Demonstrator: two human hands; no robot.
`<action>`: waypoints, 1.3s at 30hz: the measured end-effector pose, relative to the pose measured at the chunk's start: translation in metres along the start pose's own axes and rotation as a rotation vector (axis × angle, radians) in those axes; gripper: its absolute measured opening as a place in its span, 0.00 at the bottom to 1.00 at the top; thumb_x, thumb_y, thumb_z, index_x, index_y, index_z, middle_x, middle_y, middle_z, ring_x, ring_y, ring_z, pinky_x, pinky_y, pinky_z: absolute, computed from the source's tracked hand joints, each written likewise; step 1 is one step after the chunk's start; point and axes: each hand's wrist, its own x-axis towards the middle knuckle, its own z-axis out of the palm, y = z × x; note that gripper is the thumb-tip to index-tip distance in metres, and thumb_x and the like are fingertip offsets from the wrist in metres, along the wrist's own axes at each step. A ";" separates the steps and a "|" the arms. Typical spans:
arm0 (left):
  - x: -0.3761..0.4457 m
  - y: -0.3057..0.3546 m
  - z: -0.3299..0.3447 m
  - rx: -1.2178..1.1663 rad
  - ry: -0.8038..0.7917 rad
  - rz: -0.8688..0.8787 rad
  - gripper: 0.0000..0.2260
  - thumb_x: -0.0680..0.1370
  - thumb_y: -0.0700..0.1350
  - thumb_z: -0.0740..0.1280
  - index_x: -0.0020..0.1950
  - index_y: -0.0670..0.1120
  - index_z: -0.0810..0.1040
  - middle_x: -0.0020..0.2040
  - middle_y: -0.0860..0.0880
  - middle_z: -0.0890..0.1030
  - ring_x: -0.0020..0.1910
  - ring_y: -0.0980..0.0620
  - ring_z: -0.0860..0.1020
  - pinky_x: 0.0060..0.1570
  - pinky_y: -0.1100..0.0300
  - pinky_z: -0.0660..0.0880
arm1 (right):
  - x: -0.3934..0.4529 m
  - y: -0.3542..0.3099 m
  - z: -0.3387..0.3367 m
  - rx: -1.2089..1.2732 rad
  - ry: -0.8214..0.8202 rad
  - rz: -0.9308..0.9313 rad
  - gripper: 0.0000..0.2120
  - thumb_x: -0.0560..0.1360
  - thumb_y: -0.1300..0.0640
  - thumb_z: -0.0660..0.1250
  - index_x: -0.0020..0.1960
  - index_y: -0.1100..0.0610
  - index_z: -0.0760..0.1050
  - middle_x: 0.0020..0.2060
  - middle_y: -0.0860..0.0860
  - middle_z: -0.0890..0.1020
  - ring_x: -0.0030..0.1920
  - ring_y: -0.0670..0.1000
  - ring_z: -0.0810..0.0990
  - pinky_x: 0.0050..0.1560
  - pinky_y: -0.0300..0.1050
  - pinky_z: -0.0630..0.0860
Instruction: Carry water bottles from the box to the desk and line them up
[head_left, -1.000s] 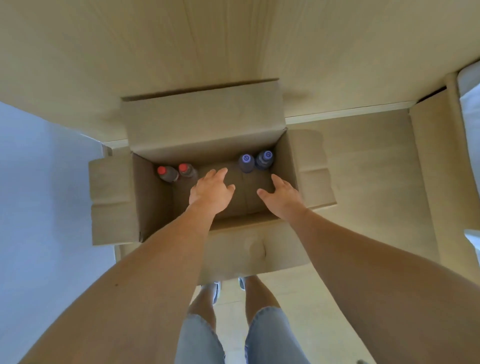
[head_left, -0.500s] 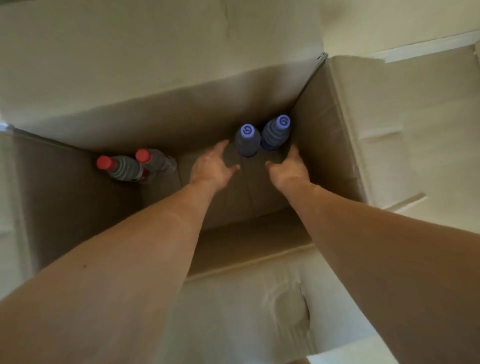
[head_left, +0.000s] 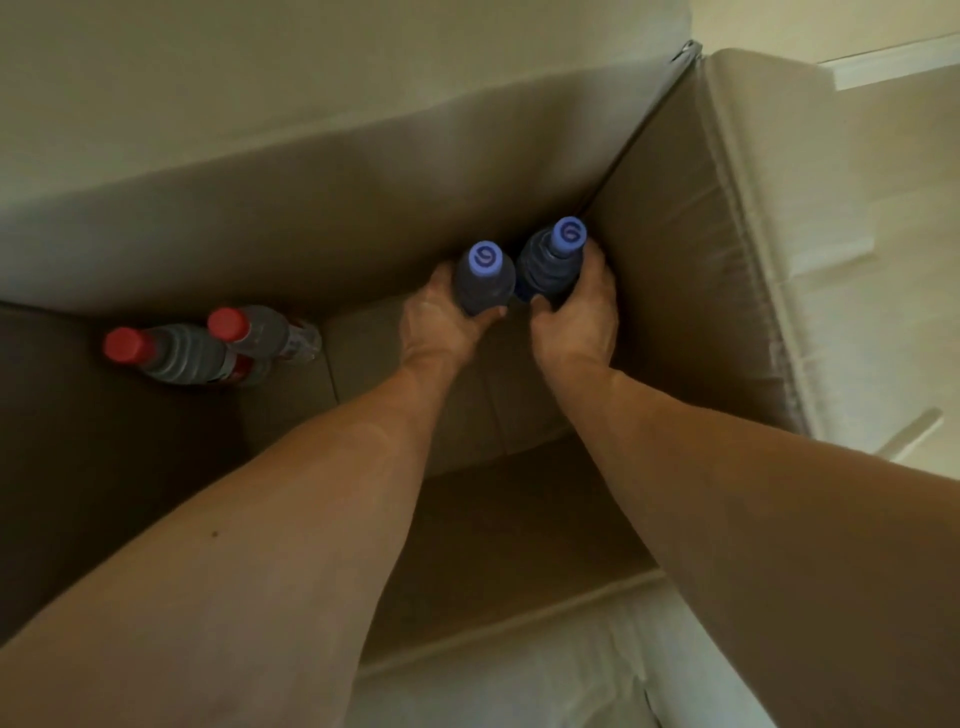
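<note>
Both my arms reach down into an open cardboard box (head_left: 675, 249). Two bottles with blue caps stand upright in its far right corner. My left hand (head_left: 447, 322) is wrapped around the left blue-capped bottle (head_left: 484, 278). My right hand (head_left: 579, 306) is wrapped around the right blue-capped bottle (head_left: 550, 265), which stands against the box wall. Two bottles with red caps (head_left: 171, 351) (head_left: 260, 330) stand side by side at the far left of the box floor, apart from my hands.
The box walls rise steeply on all sides, dark on the left. Its right flap (head_left: 831, 291) folds outward over the pale wooden floor. The far flap (head_left: 311, 78) leans back at the top.
My head has moved lower into the box. Both hands went from open beside the blue-capped bottles to closed around them, one bottle each.
</note>
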 end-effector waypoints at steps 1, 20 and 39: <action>0.001 0.001 0.002 -0.007 0.017 -0.015 0.32 0.71 0.51 0.79 0.72 0.45 0.73 0.66 0.43 0.79 0.65 0.43 0.77 0.59 0.56 0.73 | 0.000 0.000 0.001 0.018 0.007 -0.004 0.36 0.75 0.64 0.71 0.78 0.52 0.60 0.75 0.52 0.66 0.75 0.53 0.64 0.73 0.45 0.61; -0.015 -0.060 -0.052 0.042 0.021 0.020 0.29 0.72 0.47 0.78 0.70 0.41 0.75 0.65 0.42 0.80 0.64 0.44 0.78 0.64 0.52 0.74 | 0.005 -0.013 0.013 -0.055 -0.006 -0.096 0.16 0.78 0.61 0.68 0.65 0.55 0.72 0.62 0.53 0.79 0.62 0.53 0.77 0.54 0.39 0.68; -0.017 -0.096 -0.041 -0.116 -0.028 -0.100 0.36 0.68 0.40 0.81 0.73 0.42 0.70 0.69 0.43 0.77 0.68 0.45 0.75 0.67 0.57 0.70 | 0.012 0.011 0.022 -0.109 -0.426 -0.082 0.40 0.66 0.64 0.80 0.74 0.55 0.66 0.68 0.54 0.75 0.69 0.54 0.73 0.67 0.42 0.69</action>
